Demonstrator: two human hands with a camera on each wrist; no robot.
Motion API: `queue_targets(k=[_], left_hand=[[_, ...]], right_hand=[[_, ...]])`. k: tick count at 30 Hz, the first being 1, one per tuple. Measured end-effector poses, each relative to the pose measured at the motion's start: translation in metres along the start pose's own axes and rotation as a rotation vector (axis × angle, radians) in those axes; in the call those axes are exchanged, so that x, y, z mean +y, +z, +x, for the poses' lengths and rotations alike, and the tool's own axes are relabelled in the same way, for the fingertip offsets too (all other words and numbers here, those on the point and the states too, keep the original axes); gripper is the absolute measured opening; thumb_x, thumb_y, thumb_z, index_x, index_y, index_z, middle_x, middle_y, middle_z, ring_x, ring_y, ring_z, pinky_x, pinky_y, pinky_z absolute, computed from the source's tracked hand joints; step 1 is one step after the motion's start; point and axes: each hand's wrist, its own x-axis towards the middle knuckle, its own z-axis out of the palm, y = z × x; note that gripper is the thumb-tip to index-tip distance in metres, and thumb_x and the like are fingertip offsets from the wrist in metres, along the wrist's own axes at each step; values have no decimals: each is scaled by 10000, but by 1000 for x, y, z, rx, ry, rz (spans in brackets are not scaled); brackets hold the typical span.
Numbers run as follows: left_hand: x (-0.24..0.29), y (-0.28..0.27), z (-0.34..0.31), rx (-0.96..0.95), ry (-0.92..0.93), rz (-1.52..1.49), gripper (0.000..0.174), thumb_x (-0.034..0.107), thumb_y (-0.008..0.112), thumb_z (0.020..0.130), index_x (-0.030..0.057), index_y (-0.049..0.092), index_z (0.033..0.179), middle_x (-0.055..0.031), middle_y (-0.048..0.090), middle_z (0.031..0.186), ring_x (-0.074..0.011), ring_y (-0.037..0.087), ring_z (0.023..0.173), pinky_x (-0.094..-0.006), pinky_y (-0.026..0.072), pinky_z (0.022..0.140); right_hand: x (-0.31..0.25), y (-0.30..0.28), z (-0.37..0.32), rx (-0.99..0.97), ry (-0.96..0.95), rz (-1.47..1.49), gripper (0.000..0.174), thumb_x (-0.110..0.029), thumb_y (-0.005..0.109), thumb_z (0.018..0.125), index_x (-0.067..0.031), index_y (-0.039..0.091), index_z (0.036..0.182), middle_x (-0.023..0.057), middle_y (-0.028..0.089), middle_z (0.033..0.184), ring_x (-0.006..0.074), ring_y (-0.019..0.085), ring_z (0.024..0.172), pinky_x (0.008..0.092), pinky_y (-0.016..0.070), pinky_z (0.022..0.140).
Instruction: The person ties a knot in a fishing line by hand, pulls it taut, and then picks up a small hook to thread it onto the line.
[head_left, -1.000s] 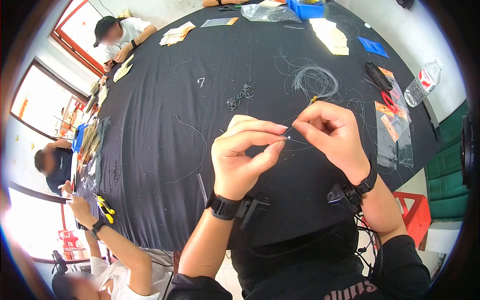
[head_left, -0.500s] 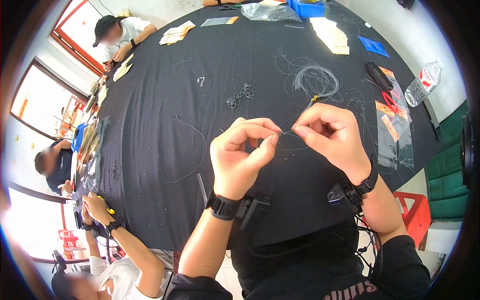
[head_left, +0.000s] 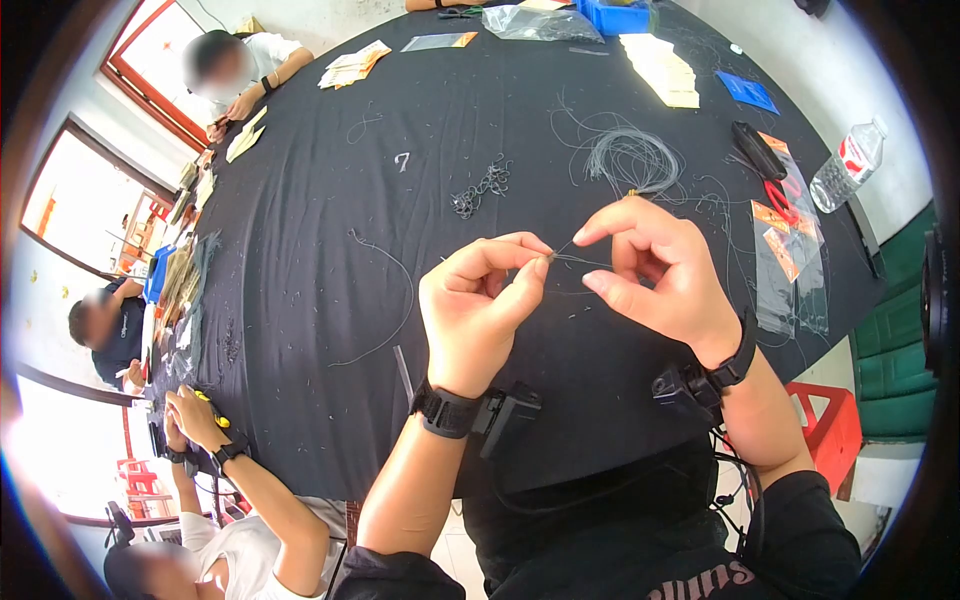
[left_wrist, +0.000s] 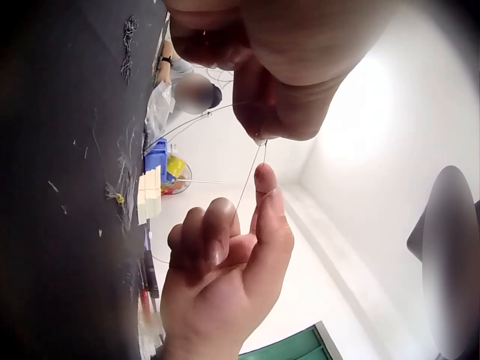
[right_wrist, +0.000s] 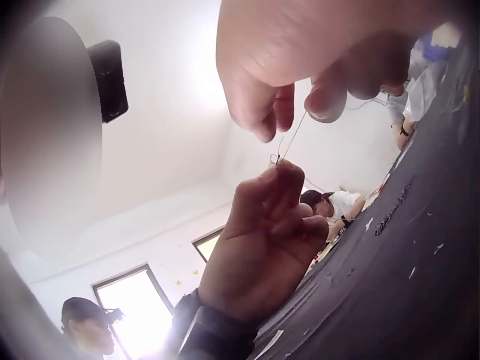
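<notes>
In the head view, the left hand (head_left: 475,315) pinches a thin clear line (head_left: 575,259) between thumb and index fingertips, above the black cloth. Just right of it, the right hand (head_left: 665,275) has thumb and index apart and its other fingers curled. Straight line (left_wrist: 249,176) runs from the left fingertips to the right hand's curled fingers (left_wrist: 216,238) in the left wrist view. The right wrist view shows a small dark knot or loop (right_wrist: 277,159) at the left fingertips; line goes up to a curled right finger. The grip inside the right hand is partly hidden.
Beyond the hands lie a coil of clear line (head_left: 635,160) and a pile of small dark hooks (head_left: 482,190). At the right are red-handled scissors (head_left: 780,202), plastic packets (head_left: 790,290) and a water bottle (head_left: 848,165). Other people sit around the table (head_left: 300,300).
The right thumb and index have parted from their pinch. The left hand has shifted slightly left, its fingertips still pinching; the small white bead or dot seen earlier no longer shows.
</notes>
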Motion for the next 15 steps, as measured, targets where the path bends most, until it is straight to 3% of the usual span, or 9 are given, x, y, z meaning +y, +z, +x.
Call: queue_targets(k=[15], left_hand=[[-1, -2, 0, -65, -40, 22, 72, -47, 694, 830, -15, 699, 893, -79, 711, 978, -39, 588, 762, -180, 470, 665]], right_hand=[[9, 1, -2, 72, 8, -63, 65, -89, 723, 861, -66, 679, 902, -63, 456, 563, 14, 369, 507, 216, 276, 496]])
